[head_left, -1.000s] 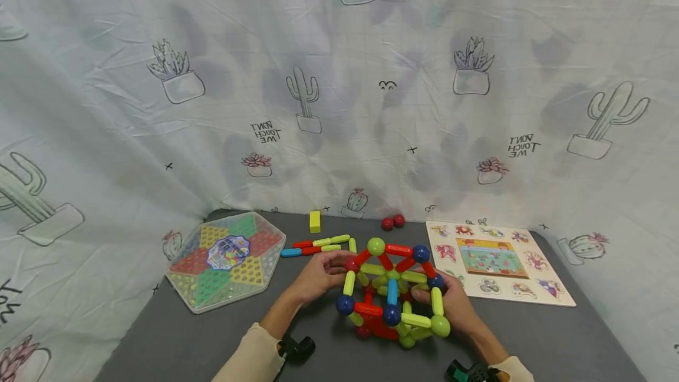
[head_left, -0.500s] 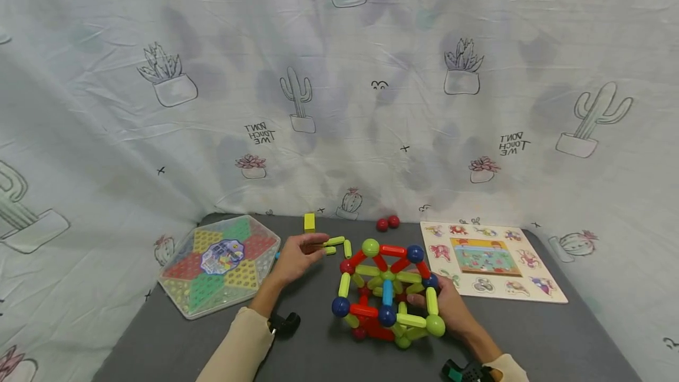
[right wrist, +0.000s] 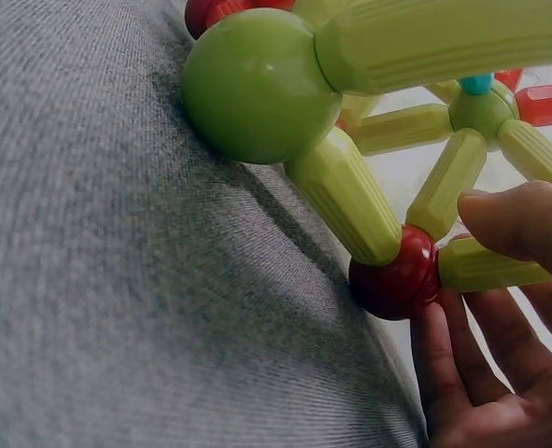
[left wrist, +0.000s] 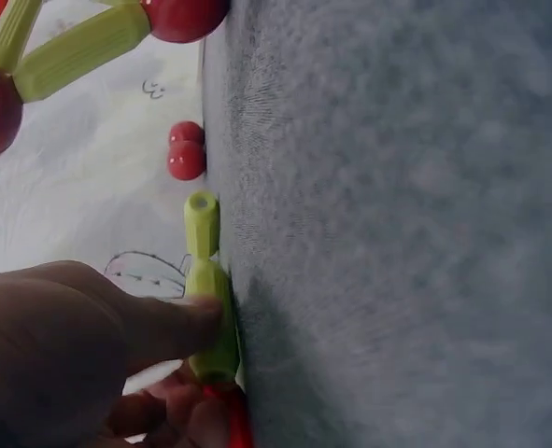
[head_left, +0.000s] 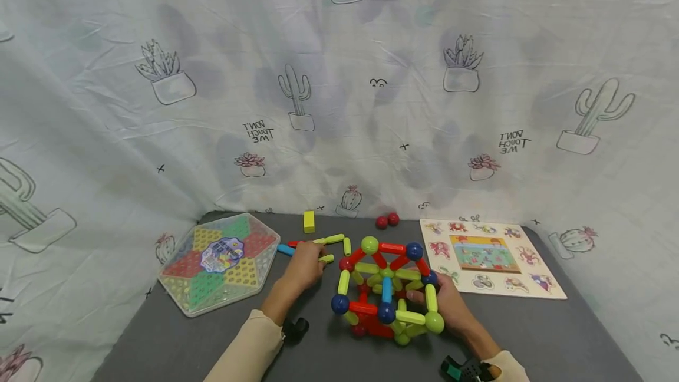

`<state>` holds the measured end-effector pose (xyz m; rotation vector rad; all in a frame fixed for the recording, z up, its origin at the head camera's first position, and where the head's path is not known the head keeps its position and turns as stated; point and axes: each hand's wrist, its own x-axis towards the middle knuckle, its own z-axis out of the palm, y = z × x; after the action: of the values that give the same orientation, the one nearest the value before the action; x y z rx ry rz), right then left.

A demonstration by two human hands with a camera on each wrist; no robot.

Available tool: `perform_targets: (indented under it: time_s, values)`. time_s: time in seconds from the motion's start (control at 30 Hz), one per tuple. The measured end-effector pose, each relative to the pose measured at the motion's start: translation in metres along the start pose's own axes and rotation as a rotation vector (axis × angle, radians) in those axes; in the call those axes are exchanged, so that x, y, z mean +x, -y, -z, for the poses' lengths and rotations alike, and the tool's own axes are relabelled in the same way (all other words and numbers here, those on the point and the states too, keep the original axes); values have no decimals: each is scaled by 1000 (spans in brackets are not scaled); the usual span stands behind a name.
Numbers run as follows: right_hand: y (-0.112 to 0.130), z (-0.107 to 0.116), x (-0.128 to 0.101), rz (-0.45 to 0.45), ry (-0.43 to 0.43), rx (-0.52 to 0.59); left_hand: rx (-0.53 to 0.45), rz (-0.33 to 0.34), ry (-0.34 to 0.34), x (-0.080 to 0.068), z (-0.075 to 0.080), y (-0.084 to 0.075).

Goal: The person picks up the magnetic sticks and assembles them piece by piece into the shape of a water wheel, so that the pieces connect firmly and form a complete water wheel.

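A cage of red, green and blue rods and balls (head_left: 387, 287) stands on the grey table (head_left: 530, 335). My right hand (head_left: 442, 305) grips its right side; in the right wrist view its fingers (right wrist: 514, 219) curl round a green rod (right wrist: 486, 266) beside a red ball (right wrist: 394, 273). My left hand (head_left: 306, 263) lies on loose rods left of the cage. In the left wrist view its fingers (left wrist: 154, 322) pinch a green rod (left wrist: 212, 322) on the table. Another green rod (left wrist: 201, 224) lies end to end with it.
A hexagonal board game (head_left: 220, 258) sits at the left and a picture puzzle board (head_left: 485, 255) at the right. A yellow block (head_left: 309, 221), two red balls (head_left: 387, 220) and a blue rod (head_left: 284, 249) lie near the back. Printed cloth hangs behind.
My left hand left the cage, reached to the loose rods and came down on them. The right hand stays on the cage.
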<state>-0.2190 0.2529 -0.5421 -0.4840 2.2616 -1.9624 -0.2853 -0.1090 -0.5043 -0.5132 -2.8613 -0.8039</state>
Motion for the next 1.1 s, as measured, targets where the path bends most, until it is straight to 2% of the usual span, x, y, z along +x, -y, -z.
perform_targets:
  time_s: [0.13, 0.23, 0.3, 0.37, 0.43, 0.5, 0.6, 0.67, 0.77, 0.93, 1.1]
  values:
    - [1, -1, 1, -13, -8, -4, -178, 109, -21, -9, 9, 0]
    - [1, -2, 1, -7, -6, 0, -372, 176, -86, -18, 21, -5]
    - [1, -2, 1, -1, -3, 4, -487, 197, -127, -25, 32, -14]
    - [1, -2, 1, 8, -3, 0, -596, 166, -146, -31, 44, -28]
    - [2, -1, 1, 14, -1, -3, -691, 110, -117, -37, 55, -46]
    - [3, -1, 1, 16, -3, -9, -756, 35, -39, -44, 62, -67]
    - [3, 1, 1, 11, -1, -13, -812, -71, 132, -51, 62, -98]
    - [3, 1, 1, 13, 5, -7, -805, -134, 231, -54, 57, -115]
    - [2, 2, 1, 35, 16, -1, -725, -228, 308, -54, 47, -136]
    - [0, 1, 0, 81, 16, -19, -496, -343, 343, -52, 32, -152]
    - [-1, 1, 0, 113, 3, -39, -286, -424, 331, -51, 27, -159]
